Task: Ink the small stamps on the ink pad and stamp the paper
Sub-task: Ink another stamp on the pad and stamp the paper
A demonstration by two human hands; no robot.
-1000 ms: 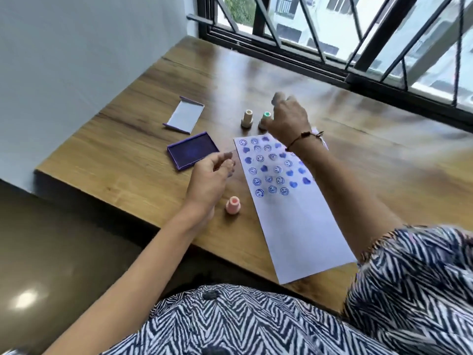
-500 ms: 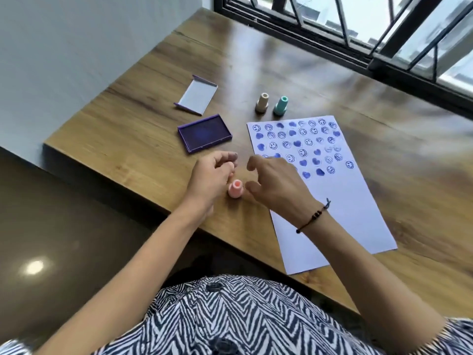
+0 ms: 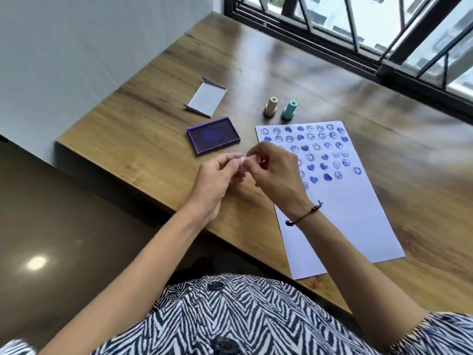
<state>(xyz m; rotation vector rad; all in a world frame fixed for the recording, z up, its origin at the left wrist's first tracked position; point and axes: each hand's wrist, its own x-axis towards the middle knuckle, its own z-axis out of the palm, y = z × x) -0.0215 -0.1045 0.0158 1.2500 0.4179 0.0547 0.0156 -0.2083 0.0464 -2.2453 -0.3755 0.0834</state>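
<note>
Both your hands met on the pink stamp (image 3: 241,163) above the tabletop (image 3: 158,103).

Your left hand (image 3: 220,175) and right hand (image 3: 275,170) pinched it, each grip closed, fingertips hiding its shape and axis. The flat purple ink pad (image 3: 213,135) lay open just beyond, its lid (image 3: 206,100) farther off. The beige stamp (image 3: 270,106) and teal stamp (image 3: 289,110) stood upright by the printed white paper (image 3: 345,201) on grained wood, near a barred window (image 3: 384,26).
</note>
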